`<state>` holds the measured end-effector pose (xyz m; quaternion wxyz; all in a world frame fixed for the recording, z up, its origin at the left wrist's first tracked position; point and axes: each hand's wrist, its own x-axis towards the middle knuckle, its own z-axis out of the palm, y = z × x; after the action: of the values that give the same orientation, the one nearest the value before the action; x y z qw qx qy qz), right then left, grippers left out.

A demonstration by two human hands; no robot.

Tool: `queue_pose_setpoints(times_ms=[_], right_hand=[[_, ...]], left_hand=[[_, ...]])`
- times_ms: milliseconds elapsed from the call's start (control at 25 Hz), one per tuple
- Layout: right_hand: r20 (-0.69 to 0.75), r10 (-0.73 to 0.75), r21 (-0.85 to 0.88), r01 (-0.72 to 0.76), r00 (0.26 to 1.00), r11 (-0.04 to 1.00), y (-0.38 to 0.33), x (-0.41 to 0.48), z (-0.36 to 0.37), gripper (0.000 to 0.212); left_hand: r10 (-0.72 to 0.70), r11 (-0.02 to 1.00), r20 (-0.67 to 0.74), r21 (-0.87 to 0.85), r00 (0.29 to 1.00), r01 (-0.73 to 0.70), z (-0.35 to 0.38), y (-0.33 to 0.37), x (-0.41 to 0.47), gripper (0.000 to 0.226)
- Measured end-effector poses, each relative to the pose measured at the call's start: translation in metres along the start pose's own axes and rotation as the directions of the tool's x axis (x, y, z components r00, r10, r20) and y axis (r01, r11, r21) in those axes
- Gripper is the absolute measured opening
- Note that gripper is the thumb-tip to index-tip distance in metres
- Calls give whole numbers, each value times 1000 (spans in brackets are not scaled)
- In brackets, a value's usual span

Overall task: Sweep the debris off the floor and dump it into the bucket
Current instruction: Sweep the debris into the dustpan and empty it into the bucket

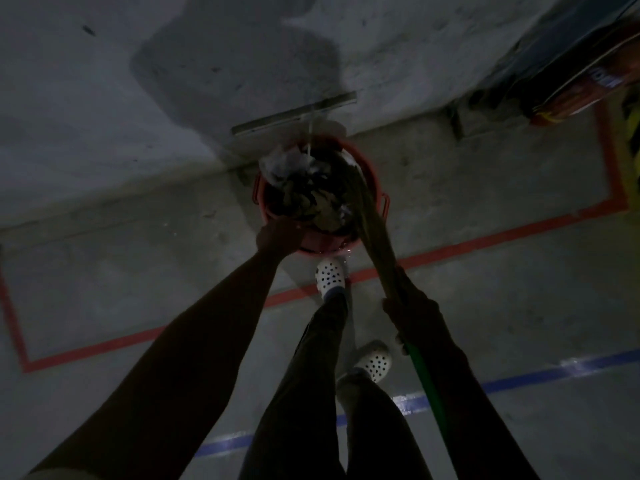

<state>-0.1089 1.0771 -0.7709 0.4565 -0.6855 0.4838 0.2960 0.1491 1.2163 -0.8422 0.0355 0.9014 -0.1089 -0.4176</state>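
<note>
A red bucket (323,241) stands on the concrete floor by the wall, heaped with dark leaves and pale scraps of debris (311,188). My left hand (277,237) grips the bucket's near rim. My right hand (410,306) grips a broom (375,233) by its handle; the straw head reaches into the bucket's right side, and the green handle (429,382) runs back under my forearm. A long-handled squeegee (294,114) leans against the wall behind the bucket.
Red tape lines (485,241) and a blue tape line (554,372) cross the floor. My feet in white perforated clogs (329,276) stand just before the bucket. Orange and dark bundled items (571,84) sit at the upper right near the wall.
</note>
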Motion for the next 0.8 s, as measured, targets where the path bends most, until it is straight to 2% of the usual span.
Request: queue_pose_setpoints(times_ms=[200,400,560,800], right_hand=[[-3,-21,1,21,1000,1000,-1,-19,-2,75],[-11,-8,10,8,1000,1000,-1,-24,-12,74],[-11,10,-8,-10,1000,1000,1,-25,-20,71],[8,-18,6,18,1000,1000,-18,-49,-41,77]], left_hand=[[-62,995,-98,-78,993,55,-6,1,-27,36],[-53,998,-55,-27,997,51,-5,9,-51,35],[-95,994,-27,-52,995,94,-2,8,-61,27],[-106,994,-65,-33,992,104,-19,12,-87,27]])
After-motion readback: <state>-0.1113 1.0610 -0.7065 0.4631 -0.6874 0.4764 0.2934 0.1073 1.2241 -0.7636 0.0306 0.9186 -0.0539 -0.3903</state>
